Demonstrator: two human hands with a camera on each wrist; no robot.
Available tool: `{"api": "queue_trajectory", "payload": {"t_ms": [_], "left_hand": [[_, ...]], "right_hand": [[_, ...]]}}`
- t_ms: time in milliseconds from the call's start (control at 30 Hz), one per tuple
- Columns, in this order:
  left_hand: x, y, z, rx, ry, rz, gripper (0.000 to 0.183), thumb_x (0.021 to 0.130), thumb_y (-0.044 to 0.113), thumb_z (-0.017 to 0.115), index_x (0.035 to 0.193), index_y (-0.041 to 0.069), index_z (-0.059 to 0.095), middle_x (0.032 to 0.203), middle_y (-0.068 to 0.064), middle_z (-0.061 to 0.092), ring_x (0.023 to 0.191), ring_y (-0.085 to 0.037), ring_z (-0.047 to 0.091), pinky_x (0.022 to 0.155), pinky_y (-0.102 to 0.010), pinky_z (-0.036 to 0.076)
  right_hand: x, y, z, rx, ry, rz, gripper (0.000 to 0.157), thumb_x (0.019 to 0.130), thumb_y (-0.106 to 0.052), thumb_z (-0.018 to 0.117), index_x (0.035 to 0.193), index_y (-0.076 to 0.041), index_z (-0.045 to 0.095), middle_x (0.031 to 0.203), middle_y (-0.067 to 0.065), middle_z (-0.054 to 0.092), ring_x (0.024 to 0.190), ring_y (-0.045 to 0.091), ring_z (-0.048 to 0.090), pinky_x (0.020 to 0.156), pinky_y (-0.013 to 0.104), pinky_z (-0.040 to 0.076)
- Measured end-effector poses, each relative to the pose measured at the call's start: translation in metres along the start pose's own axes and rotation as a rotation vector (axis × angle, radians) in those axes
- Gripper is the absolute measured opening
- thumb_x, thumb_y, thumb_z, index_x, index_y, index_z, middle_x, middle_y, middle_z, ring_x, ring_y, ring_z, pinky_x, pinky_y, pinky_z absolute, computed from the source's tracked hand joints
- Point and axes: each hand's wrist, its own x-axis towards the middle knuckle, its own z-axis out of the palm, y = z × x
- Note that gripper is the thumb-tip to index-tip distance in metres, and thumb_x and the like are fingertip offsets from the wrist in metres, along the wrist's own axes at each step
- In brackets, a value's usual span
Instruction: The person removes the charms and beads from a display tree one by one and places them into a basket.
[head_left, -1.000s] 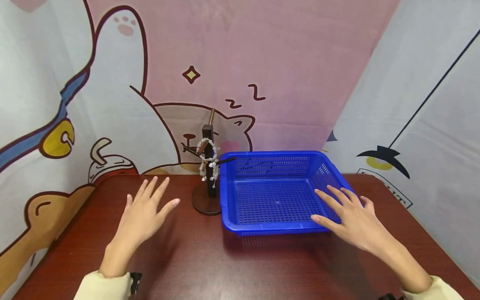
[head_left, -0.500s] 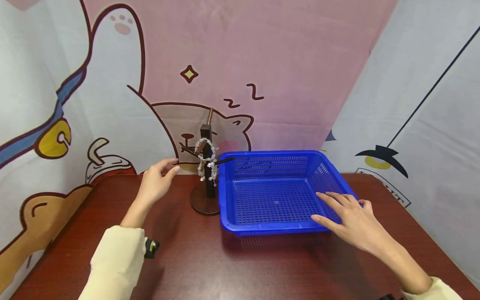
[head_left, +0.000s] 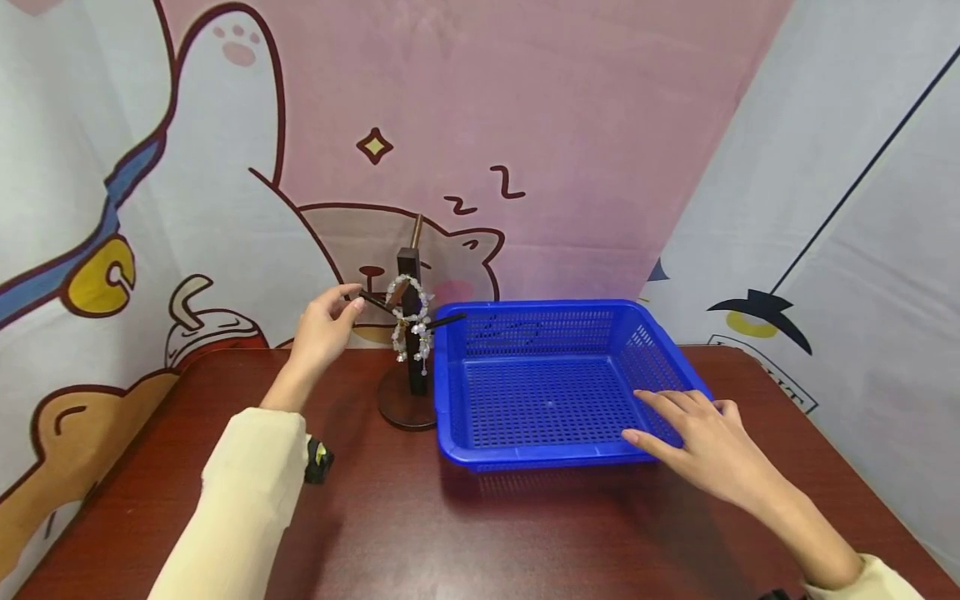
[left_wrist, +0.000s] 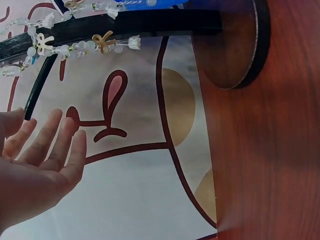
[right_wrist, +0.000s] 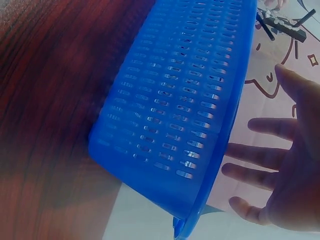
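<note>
A dark wooden stand [head_left: 409, 367] with side pegs and a round base stands left of a blue plastic basket [head_left: 555, 452]. White beaded bracelets [head_left: 408, 321] with flower and bow charms hang on it. My left hand [head_left: 324, 329] is at the stand's left peg [left_wrist: 39, 87], its tip between the thumb and index finger; the other fingers are extended in the left wrist view. Over the basket's right front corner is my right hand [head_left: 708, 442], fingers spread and holding nothing; the right wrist view has its fingertips beside the rim.
The reddish-brown wooden table [head_left: 465, 533] carries both the stand and the perforated basket. Behind it hangs a cartoon-printed cloth [head_left: 585, 150]. The stand's right peg [head_left: 448, 320] reaches over the basket's left rim.
My left hand has moved up and to the right, from spread above the table to the tip of the left peg, its fingers drawing together. The right hand stays almost in place.
</note>
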Motion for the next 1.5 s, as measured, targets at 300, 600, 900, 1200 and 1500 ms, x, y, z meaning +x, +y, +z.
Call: {"api": "queue_trajectory", "payload": {"t_ms": [300, 600, 900, 1200, 1500], "left_hand": [[0.007, 0.008, 0.002, 0.014, 0.007, -0.024, 0.030, 0.096, 0.019, 0.047, 0.123, 0.005, 0.053, 0.110, -0.021, 0.060, 0.103, -0.033, 0.053, 0.085, -0.046, 0.039], [0.009, 0.007, 0.005, -0.015, 0.053, -0.041, 0.025, 0.096, 0.015, 0.048, 0.116, 0.001, 0.055, 0.104, -0.022, 0.062, 0.095, -0.031, 0.059, 0.072, -0.033, 0.043], [0.011, 0.006, 0.007, -0.012, 0.075, -0.072, 0.023, 0.095, 0.019, 0.050, 0.108, 0.002, 0.060, 0.090, -0.017, 0.064, 0.082, -0.026, 0.059, 0.062, -0.027, 0.040], [0.009, 0.005, 0.008, -0.052, 0.042, -0.106, 0.023, 0.095, 0.020, 0.050, 0.108, 0.003, 0.058, 0.090, -0.015, 0.065, 0.083, -0.024, 0.062, 0.064, -0.025, 0.041], [0.011, 0.007, 0.008, -0.024, 0.025, -0.115, 0.024, 0.096, 0.022, 0.049, 0.109, 0.005, 0.058, 0.095, -0.021, 0.063, 0.083, -0.025, 0.061, 0.063, -0.026, 0.040]], "right_hand": [[0.002, -0.003, 0.001, 0.018, 0.006, -0.011, 0.059, 0.084, -0.052, 0.057, 0.120, -0.006, 0.058, 0.114, 0.017, 0.058, 0.107, 0.036, 0.049, 0.077, 0.054, 0.026], [0.008, -0.009, 0.003, 0.020, 0.028, -0.070, 0.054, 0.085, -0.049, 0.058, 0.119, -0.006, 0.059, 0.112, 0.014, 0.060, 0.105, 0.031, 0.051, 0.074, 0.050, 0.026], [0.028, -0.021, -0.006, 0.100, -0.022, -0.136, 0.051, 0.088, -0.045, 0.057, 0.121, -0.006, 0.058, 0.114, 0.013, 0.059, 0.109, 0.031, 0.049, 0.080, 0.053, 0.027], [0.054, -0.038, -0.005, 0.264, -0.103, -0.246, 0.043, 0.090, -0.036, 0.056, 0.121, -0.006, 0.058, 0.118, 0.007, 0.059, 0.112, 0.028, 0.048, 0.081, 0.052, 0.027], [0.081, -0.054, -0.007, 0.394, -0.156, -0.296, 0.039, 0.091, -0.032, 0.056, 0.122, -0.007, 0.056, 0.112, 0.005, 0.061, 0.106, 0.024, 0.054, 0.087, 0.048, 0.039]]}}
